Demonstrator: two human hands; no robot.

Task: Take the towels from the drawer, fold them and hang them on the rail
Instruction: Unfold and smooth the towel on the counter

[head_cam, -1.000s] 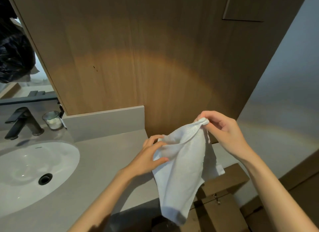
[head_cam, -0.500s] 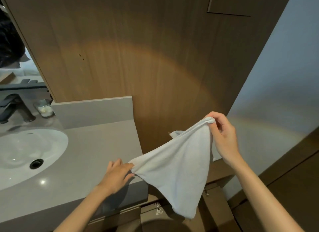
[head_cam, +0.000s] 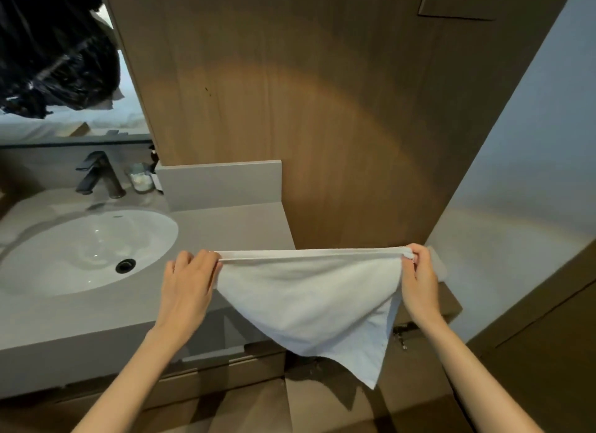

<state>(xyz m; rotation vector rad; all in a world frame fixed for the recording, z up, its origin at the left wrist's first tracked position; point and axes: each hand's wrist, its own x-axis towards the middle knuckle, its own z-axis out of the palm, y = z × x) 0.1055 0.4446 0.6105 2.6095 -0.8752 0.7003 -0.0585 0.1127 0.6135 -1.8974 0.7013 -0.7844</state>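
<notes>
A small white towel [head_cam: 309,300] hangs spread between my two hands, its top edge pulled taut and level. My left hand [head_cam: 188,281] pinches the top left corner just in front of the vanity's right end. My right hand [head_cam: 419,279] pinches the top right corner near the wood wall panel. The towel's lower part droops to a point at the lower right, over the brown cabinet front below. No rail is in view.
The grey vanity counter [head_cam: 232,226] carries a white oval sink [head_cam: 87,249], a dark tap [head_cam: 98,174] and a small glass jar [head_cam: 140,181]. A wood wall panel [head_cam: 322,110] stands behind, a pale wall [head_cam: 522,207] to the right. Brown drawer fronts [head_cam: 225,378] lie below the counter.
My hands have drawn apart and levelled, stretching the towel's top edge flat. The left hand rose from the counter edge; the towel went from a slanted drape to a spread sheet.
</notes>
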